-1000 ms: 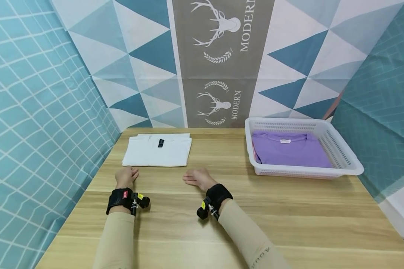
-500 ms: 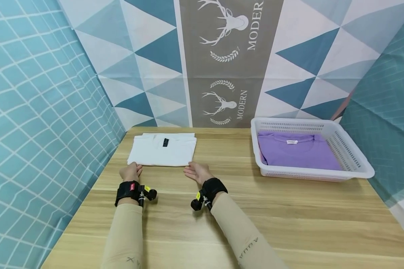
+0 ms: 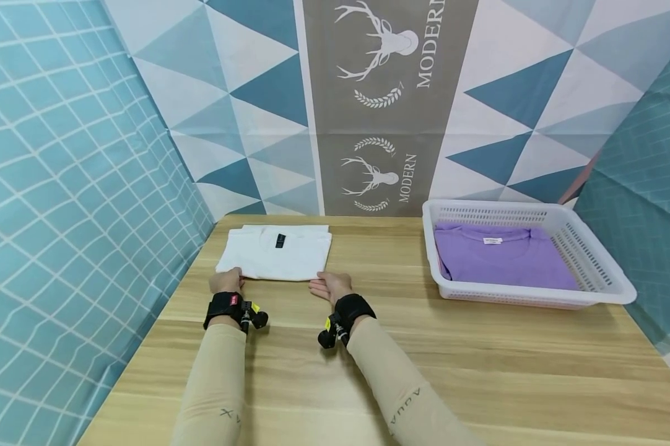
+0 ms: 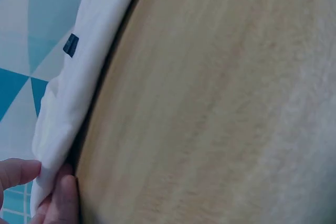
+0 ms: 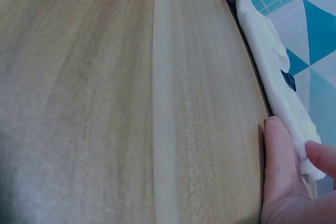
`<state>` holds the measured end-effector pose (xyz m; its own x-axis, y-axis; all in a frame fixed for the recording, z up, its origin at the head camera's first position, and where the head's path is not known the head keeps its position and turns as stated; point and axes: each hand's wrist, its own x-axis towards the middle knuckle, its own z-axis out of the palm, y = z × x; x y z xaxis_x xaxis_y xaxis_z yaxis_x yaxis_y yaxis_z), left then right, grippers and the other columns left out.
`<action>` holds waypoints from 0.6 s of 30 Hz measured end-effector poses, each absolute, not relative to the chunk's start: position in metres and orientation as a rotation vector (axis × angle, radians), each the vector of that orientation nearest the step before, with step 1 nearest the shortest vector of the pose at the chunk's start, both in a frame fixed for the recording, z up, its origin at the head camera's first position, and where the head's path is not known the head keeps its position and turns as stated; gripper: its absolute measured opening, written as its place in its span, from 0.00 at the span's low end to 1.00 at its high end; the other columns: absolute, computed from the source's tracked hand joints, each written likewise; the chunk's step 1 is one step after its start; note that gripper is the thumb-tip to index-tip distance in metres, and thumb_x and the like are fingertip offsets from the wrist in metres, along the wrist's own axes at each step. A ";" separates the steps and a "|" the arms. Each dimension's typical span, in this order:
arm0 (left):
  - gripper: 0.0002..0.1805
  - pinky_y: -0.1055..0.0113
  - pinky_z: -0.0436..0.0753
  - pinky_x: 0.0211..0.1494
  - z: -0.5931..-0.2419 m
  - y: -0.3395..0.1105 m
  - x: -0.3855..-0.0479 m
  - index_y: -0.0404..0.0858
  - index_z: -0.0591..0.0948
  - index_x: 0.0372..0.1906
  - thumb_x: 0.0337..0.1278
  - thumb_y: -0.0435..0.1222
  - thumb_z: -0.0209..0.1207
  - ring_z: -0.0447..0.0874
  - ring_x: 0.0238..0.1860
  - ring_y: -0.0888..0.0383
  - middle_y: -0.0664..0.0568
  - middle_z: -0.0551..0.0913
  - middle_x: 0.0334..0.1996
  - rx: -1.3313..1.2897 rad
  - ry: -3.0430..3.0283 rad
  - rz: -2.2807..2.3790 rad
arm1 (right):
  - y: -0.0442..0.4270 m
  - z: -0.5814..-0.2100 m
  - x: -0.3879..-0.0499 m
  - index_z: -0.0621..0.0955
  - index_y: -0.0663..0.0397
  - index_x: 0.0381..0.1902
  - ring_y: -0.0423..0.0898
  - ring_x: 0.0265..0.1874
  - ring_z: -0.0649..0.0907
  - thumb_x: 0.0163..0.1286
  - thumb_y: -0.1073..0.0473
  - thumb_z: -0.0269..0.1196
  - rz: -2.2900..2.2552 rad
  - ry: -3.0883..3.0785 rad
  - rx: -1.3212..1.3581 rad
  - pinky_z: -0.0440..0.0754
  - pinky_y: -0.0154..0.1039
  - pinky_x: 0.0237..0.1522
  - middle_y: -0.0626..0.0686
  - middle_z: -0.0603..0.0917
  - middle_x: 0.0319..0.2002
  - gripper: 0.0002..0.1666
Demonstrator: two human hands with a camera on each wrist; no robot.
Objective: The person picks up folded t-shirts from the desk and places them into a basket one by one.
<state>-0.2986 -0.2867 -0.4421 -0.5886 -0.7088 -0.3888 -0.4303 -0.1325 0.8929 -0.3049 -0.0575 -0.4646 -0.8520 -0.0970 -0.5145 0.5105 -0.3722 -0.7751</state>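
"How's that folded white shirt (image 3: 279, 255) best taken?"
"By the near corners, I'd say, all layers pinched evenly so no fold slips. It's at the far left of the table (image 3: 480, 365)."
"And the pose?"
"Arms reaching forward. The left hand (image 3: 226, 282) pinches 1 corner, thumb above, fingers beneath; the right hand (image 3: 335, 286) pinches the other, fingers straighter."

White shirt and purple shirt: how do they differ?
The white shirt has a dark neck label; the purple shirt has a white one. The white shirt lies on the table, pinched by left hand and right hand; the purple shirt sits in the basket, unheld. Both are folded.
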 end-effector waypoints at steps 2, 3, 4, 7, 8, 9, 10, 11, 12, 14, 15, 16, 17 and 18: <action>0.24 0.80 0.75 0.21 -0.445 -0.288 -0.297 0.27 0.75 0.58 0.55 0.30 0.56 0.71 0.09 0.71 0.63 0.69 0.06 1.304 -1.859 -1.806 | -0.057 -0.463 -0.302 0.75 0.72 0.57 0.59 0.53 0.83 0.69 0.68 0.57 -2.257 1.479 0.557 0.83 0.44 0.52 0.70 0.81 0.53 0.20; 0.25 0.80 0.76 0.22 -0.446 -0.288 -0.296 0.28 0.74 0.59 0.54 0.30 0.57 0.71 0.09 0.71 0.63 0.70 0.07 1.311 -1.828 -1.826 | -0.057 -0.461 -0.301 0.75 0.72 0.57 0.59 0.53 0.83 0.69 0.69 0.57 -2.256 1.477 0.555 0.83 0.44 0.53 0.70 0.81 0.53 0.20; 0.26 0.81 0.77 0.24 -0.447 -0.289 -0.295 0.28 0.73 0.61 0.54 0.29 0.57 0.72 0.09 0.71 0.62 0.72 0.11 1.314 -1.793 -1.852 | -0.056 -0.459 -0.298 0.74 0.72 0.57 0.59 0.54 0.82 0.69 0.69 0.56 -2.256 1.474 0.552 0.83 0.44 0.53 0.71 0.81 0.53 0.20; 0.30 0.81 0.81 0.30 -0.450 -0.290 -0.294 0.31 0.69 0.65 0.54 0.28 0.59 0.73 0.10 0.72 0.48 0.86 0.35 1.332 -1.736 -1.897 | -0.052 -0.447 -0.288 0.72 0.73 0.60 0.60 0.56 0.81 0.70 0.71 0.54 -2.244 1.466 0.529 0.80 0.46 0.57 0.71 0.79 0.55 0.21; 0.31 0.81 0.81 0.32 -0.451 -0.291 -0.294 0.31 0.68 0.66 0.54 0.28 0.59 0.73 0.10 0.72 0.45 0.85 0.45 1.333 -1.722 -1.911 | -0.051 -0.447 -0.288 0.72 0.73 0.60 0.60 0.56 0.80 0.70 0.71 0.54 -2.242 1.465 0.523 0.80 0.46 0.57 0.72 0.79 0.55 0.21; 0.32 0.81 0.82 0.34 -0.452 -0.292 -0.294 0.32 0.67 0.67 0.54 0.28 0.59 0.73 0.11 0.72 0.43 0.81 0.54 1.331 -1.703 -1.932 | -0.050 -0.447 -0.288 0.72 0.73 0.60 0.60 0.56 0.80 0.70 0.71 0.54 -2.240 1.465 0.518 0.80 0.46 0.58 0.72 0.79 0.56 0.21; 0.33 0.81 0.82 0.36 -0.453 -0.293 -0.294 0.32 0.67 0.68 0.54 0.27 0.59 0.74 0.12 0.72 0.43 0.78 0.59 1.330 -1.685 -1.953 | -0.050 -0.447 -0.288 0.72 0.73 0.60 0.60 0.57 0.80 0.70 0.71 0.54 -2.235 1.466 0.518 0.80 0.46 0.58 0.72 0.79 0.56 0.21; 0.34 0.80 0.83 0.38 -0.453 -0.294 -0.294 0.33 0.66 0.68 0.54 0.27 0.60 0.75 0.13 0.72 0.43 0.78 0.58 1.331 -1.674 -1.976 | -0.049 -0.448 -0.288 0.71 0.73 0.60 0.60 0.57 0.80 0.70 0.71 0.54 -2.233 1.466 0.516 0.80 0.46 0.58 0.72 0.78 0.56 0.22; 0.34 0.80 0.83 0.38 -0.453 -0.295 -0.293 0.33 0.66 0.68 0.54 0.26 0.60 0.77 0.14 0.72 0.45 0.82 0.52 1.330 -1.665 -1.998 | -0.049 -0.450 -0.290 0.71 0.73 0.60 0.60 0.57 0.80 0.70 0.71 0.54 -2.230 1.469 0.518 0.80 0.46 0.58 0.72 0.78 0.56 0.22; 0.34 0.78 0.83 0.41 -0.450 -0.296 -0.290 0.33 0.67 0.68 0.53 0.25 0.60 0.79 0.17 0.71 0.50 0.85 0.35 1.318 -1.630 -2.059 | -0.049 -0.457 -0.293 0.72 0.73 0.60 0.60 0.56 0.80 0.69 0.71 0.54 -2.229 1.472 0.523 0.80 0.46 0.57 0.71 0.79 0.56 0.22; 0.34 0.77 0.84 0.43 -0.449 -0.296 -0.288 0.33 0.67 0.68 0.54 0.24 0.60 0.80 0.18 0.70 0.55 0.83 0.26 1.312 -1.618 -2.089 | -0.048 -0.457 -0.292 0.72 0.73 0.60 0.59 0.56 0.80 0.69 0.71 0.54 -2.225 1.474 0.523 0.80 0.46 0.57 0.71 0.79 0.56 0.22; 0.33 0.77 0.84 0.44 -0.447 -0.297 -0.286 0.33 0.67 0.68 0.54 0.24 0.59 0.81 0.19 0.69 0.58 0.79 0.19 1.308 -1.608 -2.114 | -0.048 -0.458 -0.291 0.71 0.73 0.61 0.59 0.57 0.80 0.70 0.71 0.54 -2.219 1.482 0.517 0.80 0.46 0.57 0.71 0.78 0.56 0.22; 0.34 0.76 0.84 0.44 -0.446 -0.297 -0.284 0.33 0.67 0.68 0.54 0.23 0.59 0.82 0.20 0.69 0.60 0.76 0.14 1.305 -1.602 -2.138 | -0.047 -0.458 -0.291 0.71 0.73 0.61 0.60 0.57 0.80 0.70 0.71 0.54 -2.215 1.486 0.511 0.80 0.46 0.57 0.71 0.78 0.56 0.22; 0.34 0.76 0.84 0.44 -0.445 -0.298 -0.282 0.32 0.66 0.68 0.54 0.22 0.59 0.82 0.20 0.68 0.60 0.75 0.11 1.300 -1.590 -2.158 | -0.046 -0.458 -0.290 0.71 0.73 0.61 0.60 0.57 0.80 0.69 0.71 0.54 -2.208 1.495 0.505 0.80 0.46 0.57 0.71 0.78 0.56 0.22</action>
